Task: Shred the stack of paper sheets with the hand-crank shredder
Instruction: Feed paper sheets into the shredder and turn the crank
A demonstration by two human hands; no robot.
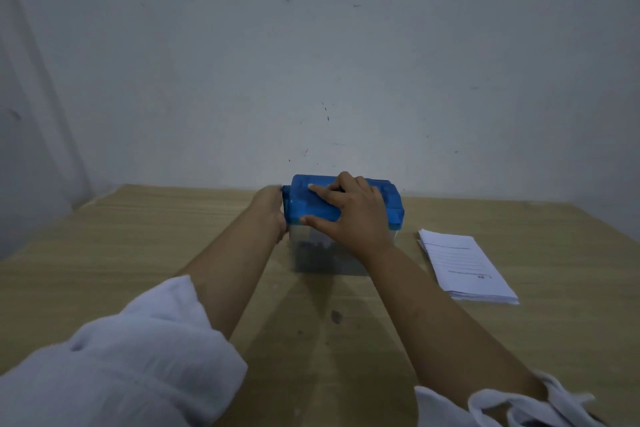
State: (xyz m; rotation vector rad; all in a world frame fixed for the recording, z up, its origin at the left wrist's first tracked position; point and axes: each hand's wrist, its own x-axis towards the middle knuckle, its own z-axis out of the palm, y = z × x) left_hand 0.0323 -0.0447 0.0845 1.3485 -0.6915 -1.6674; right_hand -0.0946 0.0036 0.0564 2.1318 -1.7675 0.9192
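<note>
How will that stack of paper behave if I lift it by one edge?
The stack of paper looks thin, with no clip showing, so it would likely droop and fan apart. Its edges already sit slightly offset, so a push across the table may slide the top sheets first.

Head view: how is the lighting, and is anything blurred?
Head view: dim, bluish light; the left hand beside the shredder is motion-blurred; the right hand on it and the paper stack look fairly sharp; faint shadows cross the table.
</note>
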